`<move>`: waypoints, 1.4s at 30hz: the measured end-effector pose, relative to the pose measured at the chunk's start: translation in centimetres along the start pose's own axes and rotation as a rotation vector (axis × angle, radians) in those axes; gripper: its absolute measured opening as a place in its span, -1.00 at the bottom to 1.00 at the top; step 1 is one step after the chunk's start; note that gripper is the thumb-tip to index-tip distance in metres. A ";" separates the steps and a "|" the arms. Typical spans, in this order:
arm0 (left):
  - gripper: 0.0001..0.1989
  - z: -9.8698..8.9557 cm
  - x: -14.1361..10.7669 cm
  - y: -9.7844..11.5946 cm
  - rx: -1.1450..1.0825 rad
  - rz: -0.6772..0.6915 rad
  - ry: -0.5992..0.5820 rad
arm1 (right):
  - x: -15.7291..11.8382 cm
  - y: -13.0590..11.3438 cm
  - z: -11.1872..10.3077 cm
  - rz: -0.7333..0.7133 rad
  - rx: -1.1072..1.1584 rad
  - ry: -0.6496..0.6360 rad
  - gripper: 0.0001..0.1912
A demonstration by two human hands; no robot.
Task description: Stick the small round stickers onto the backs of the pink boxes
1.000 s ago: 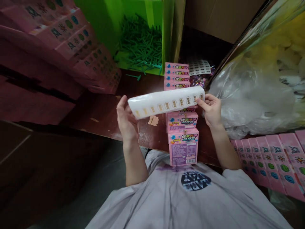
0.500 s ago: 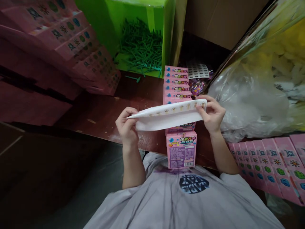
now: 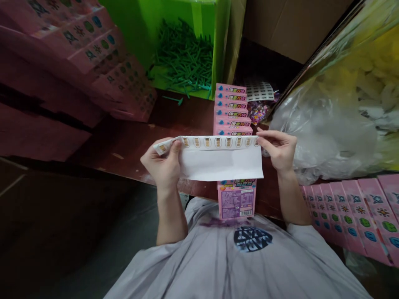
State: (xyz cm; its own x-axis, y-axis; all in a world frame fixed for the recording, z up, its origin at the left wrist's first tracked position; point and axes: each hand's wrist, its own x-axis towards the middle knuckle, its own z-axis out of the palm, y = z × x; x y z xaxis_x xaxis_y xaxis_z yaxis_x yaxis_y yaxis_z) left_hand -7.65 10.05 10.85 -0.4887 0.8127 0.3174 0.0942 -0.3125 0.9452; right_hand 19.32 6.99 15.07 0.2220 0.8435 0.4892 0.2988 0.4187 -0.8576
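Note:
A white sticker sheet (image 3: 221,164), folded over along its top, stretches between my two hands. Along the folded strip runs a row of round clear stickers with gold print. My left hand (image 3: 163,164) is closed on the sheet's left end, thumb on the front. With thumb and fingertips, my right hand (image 3: 277,147) pinches the upper right corner beside the last sticker. Below the sheet, a pink box (image 3: 237,201) with a purple label stands close against my shirt. Behind it, a row of pink boxes (image 3: 232,113) runs away from me, partly hidden by the sheet.
A green bin (image 3: 221,50) holds many small green plastic hammers (image 3: 187,62); one hammer lies outside it. Pink boxes are stacked at left (image 3: 124,91) and lined up at right (image 3: 352,220). A clear plastic bag (image 3: 311,145) bulges at right. Another sticker sheet (image 3: 260,91) lies on colourful packets.
The sheet has turned flatter toward me, so its row of stickers faces up more. My left hand has shifted slightly left, its thumb now on the strip. My right hand has moved little.

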 end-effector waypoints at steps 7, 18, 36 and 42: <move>-0.86 -1.1 0.1 -0.6 -0.016 0.004 0.019 | 0.4 -0.2 -1.4 0.022 -0.079 -0.345 -0.72; -0.83 -1.2 0.4 -0.9 0.067 -0.071 -0.019 | 0.0 1.2 -0.9 -0.025 -0.202 -0.324 -0.88; -0.73 -1.9 0.7 -1.5 0.028 -0.219 -0.201 | -0.2 1.1 -0.4 0.175 -0.076 -0.275 -0.92; -0.70 -2.8 0.8 -2.4 0.045 -0.237 -0.136 | 1.0 2.6 0.7 0.023 0.006 -0.206 -0.92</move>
State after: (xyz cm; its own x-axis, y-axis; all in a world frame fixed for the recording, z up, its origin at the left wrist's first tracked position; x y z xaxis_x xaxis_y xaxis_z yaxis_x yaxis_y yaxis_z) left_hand -10.71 10.05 8.64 -0.3806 0.9202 0.0910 0.0313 -0.0856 0.9958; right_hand 19.62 9.12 13.21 0.0340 0.9037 0.4269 0.2903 0.3998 -0.8694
